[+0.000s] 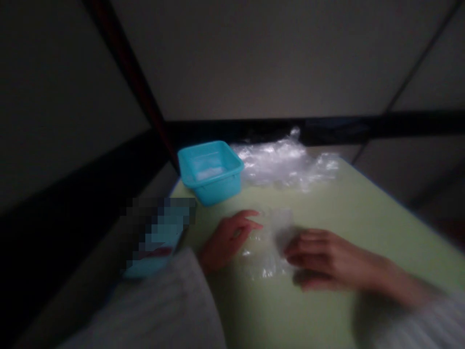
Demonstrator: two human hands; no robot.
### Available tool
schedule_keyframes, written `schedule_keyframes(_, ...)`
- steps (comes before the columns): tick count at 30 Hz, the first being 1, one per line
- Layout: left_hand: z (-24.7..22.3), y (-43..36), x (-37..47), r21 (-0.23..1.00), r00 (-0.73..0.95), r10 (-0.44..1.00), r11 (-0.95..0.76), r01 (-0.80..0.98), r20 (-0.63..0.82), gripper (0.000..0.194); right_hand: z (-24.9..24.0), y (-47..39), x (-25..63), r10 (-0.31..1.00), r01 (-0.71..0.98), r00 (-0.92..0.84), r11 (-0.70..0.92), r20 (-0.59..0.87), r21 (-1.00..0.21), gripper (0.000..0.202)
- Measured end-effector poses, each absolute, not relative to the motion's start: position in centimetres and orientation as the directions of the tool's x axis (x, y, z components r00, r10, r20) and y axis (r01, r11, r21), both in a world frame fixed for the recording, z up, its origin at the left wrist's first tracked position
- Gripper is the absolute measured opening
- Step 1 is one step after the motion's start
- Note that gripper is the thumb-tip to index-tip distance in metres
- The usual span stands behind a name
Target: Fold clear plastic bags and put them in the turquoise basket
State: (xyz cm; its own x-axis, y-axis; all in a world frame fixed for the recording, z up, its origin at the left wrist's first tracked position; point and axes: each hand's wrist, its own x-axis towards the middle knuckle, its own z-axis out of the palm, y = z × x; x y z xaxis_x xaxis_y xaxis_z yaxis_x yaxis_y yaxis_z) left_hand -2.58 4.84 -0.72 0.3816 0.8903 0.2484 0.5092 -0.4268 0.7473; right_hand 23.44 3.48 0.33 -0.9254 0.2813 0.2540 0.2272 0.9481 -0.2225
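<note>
A clear plastic bag [263, 269] lies flat between my hands, with a pale, whitish rectangular piece [281, 220] at its upper right. The dim light and blur hide whether that piece is inside the bag or on top. My left hand [230, 237] rests by the bag's left side, thumb and index finger apart, nothing visible between them. From the right, my right hand [323, 257] reaches over the right edge of the pale piece. Its fingers are extended and slightly bent, the thumb held apart below them; the fingertips are blurred.
A turquoise plastic basket [220, 191] stands at the table's far left, with something whitish inside. Beside it lies a heap of crumpled clear plastic [279, 162]. All this is on a yellow-green table [363, 213]. A pixelated phone-like shape [163, 237] sits at the left edge. A wall rises behind.
</note>
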Motion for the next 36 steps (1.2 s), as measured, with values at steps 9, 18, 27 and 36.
schedule_keyframes(9,-1.7,5.3,-2.9,0.839,0.434,0.864,-0.421,0.345,0.255,0.027,0.1,3.8,22.9,0.380,0.314,-0.898,0.907,0.223,-0.280,0.055)
schedule_keyframes(18,-1.7,5.6,-2.9,0.942,0.365,0.929,-0.174,0.286,0.061,0.025,-0.7,4.5,23.0,0.466,0.369,-0.871,0.830,0.157,-0.417,0.052)
schedule_keyframes(27,-0.9,6.6,-3.7,0.972,-0.034,0.999,-0.030,0.233,0.039,0.019,0.4,4.4,23.6,0.347,0.287,-0.917,0.917,0.197,-0.277,0.053)
schedule_keyframes(36,-1.0,6.2,-3.1,0.953,0.040,0.999,0.006,0.304,-0.019,0.017,1.1,2.6,23.2,0.314,0.303,-0.940,0.948,0.133,-0.092,0.019)
